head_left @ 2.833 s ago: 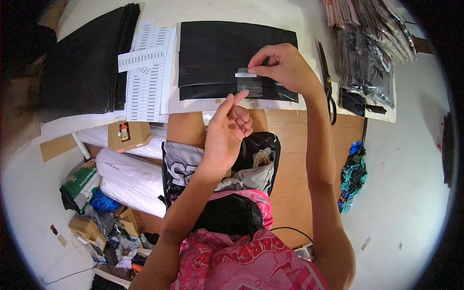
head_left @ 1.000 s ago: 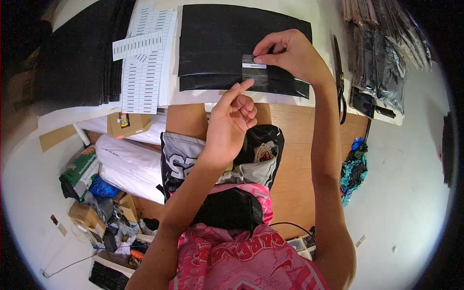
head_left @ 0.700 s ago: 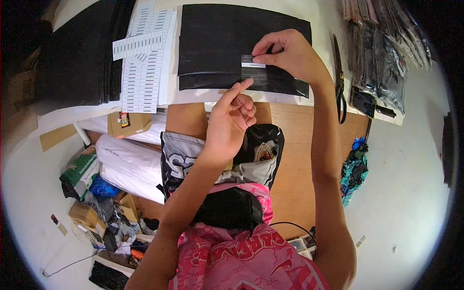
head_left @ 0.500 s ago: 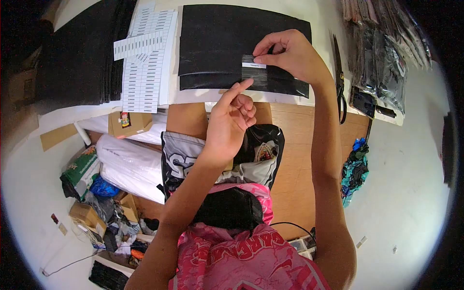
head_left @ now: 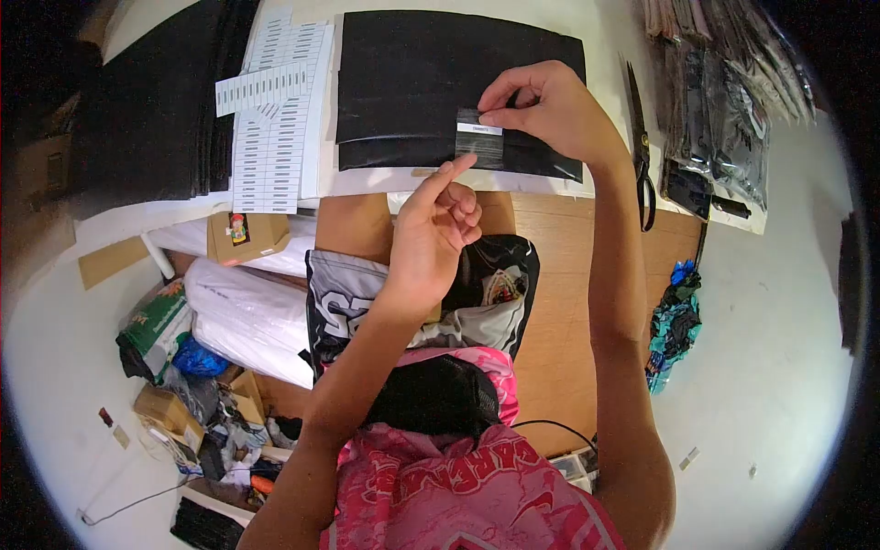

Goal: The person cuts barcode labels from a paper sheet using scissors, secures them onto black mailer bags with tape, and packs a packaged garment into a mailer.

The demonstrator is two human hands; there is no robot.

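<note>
A black plastic mailer bag lies flat on the white table, its folded flap towards me. Over it, my right hand pinches the upper end of a short clear strip of tape between thumb and fingertips. A small white printed label sits across the strip near the pinch. Below, my left hand has its palm turned up and its index finger stretched to the strip's lower end, the other fingers loosely curled. Whether that fingertip presses the tape or only meets its edge, I cannot tell.
Sheets of printed labels lie left of the bag, beside a stack of black bags. At right are black-handled scissors, a phone and clear-wrapped packages. White rolls stand below at left.
Both hands stay nearly in place. The right hand and the strip sit very slightly lower, and the whole view has shifted a little.
</note>
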